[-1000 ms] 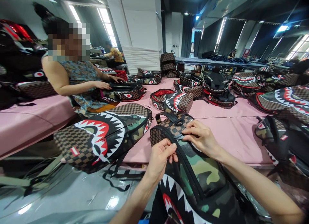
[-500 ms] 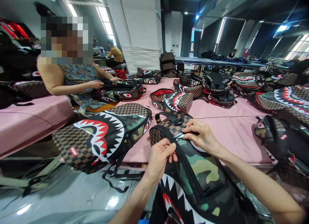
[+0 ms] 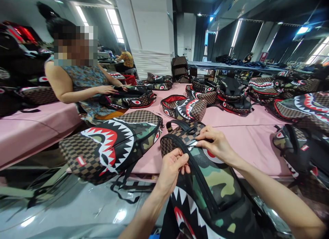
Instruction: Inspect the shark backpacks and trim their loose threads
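A backpack [image 3: 221, 180] with camouflage, brown check and a shark-mouth print leans from the pink table toward me. My right hand [image 3: 216, 144] is closed on small metal thread snips [image 3: 191, 143], their blades pointing left over the bag's upper part. Just below the blades, my left hand [image 3: 173, 167] is pinched closed against the black zipper edge [image 3: 196, 170]. Whatever lies between its fingertips is too small or hidden to make out. The bag's black top handle [image 3: 180, 124] arches beyond both hands.
Another shark-print backpack [image 3: 102, 146] lies to the left, overhanging the edge of the pink table [image 3: 246, 143]. An open one [image 3: 183, 107] sits farther back, and several more crowd the right. Across the table a person [image 3: 79, 78] handles a bag [image 3: 131, 98].
The snips' blades have shifted slightly and look closer together. My left hand stays at the zipper edge. The person opposite has moved their hands on their bag.
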The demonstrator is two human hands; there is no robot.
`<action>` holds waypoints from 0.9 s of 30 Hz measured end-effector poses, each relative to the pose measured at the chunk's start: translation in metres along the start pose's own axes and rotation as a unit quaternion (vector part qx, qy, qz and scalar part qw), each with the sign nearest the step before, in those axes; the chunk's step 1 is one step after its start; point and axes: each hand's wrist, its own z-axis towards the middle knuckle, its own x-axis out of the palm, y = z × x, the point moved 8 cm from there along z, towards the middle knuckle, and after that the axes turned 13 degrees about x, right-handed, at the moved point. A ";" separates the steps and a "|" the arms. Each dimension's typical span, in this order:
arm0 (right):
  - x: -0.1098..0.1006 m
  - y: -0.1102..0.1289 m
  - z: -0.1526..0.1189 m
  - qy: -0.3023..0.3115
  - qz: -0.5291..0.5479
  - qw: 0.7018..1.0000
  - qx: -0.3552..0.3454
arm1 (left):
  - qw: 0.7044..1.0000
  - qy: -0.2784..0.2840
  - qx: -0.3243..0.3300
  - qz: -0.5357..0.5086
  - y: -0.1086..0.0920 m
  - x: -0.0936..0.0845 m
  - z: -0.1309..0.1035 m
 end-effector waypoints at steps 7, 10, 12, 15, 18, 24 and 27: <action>0.008 0.009 0.001 0.007 -0.042 0.998 -0.038 | 1.000 0.000 0.000 -0.004 0.001 -0.002 -0.001; 0.010 0.010 0.001 0.012 -0.047 0.998 -0.045 | 1.000 -0.003 0.003 -0.005 0.000 -0.003 -0.001; 0.009 0.009 0.001 0.011 -0.036 0.998 -0.042 | 1.000 -0.005 0.002 -0.008 0.000 -0.003 -0.001; 0.007 0.004 0.002 0.012 0.001 1.000 -0.019 | 1.000 -0.006 -0.002 -0.014 0.001 -0.003 -0.002; 0.006 0.003 0.002 0.013 0.005 1.000 -0.011 | 1.000 -0.004 -0.003 -0.016 0.001 -0.003 -0.002; 0.010 0.007 0.001 0.005 -0.046 0.998 -0.038 | 1.000 -0.005 -0.004 -0.013 0.002 -0.003 -0.002; 0.008 0.006 0.002 0.008 -0.023 0.999 -0.026 | 1.000 -0.008 -0.006 -0.010 0.002 -0.004 -0.003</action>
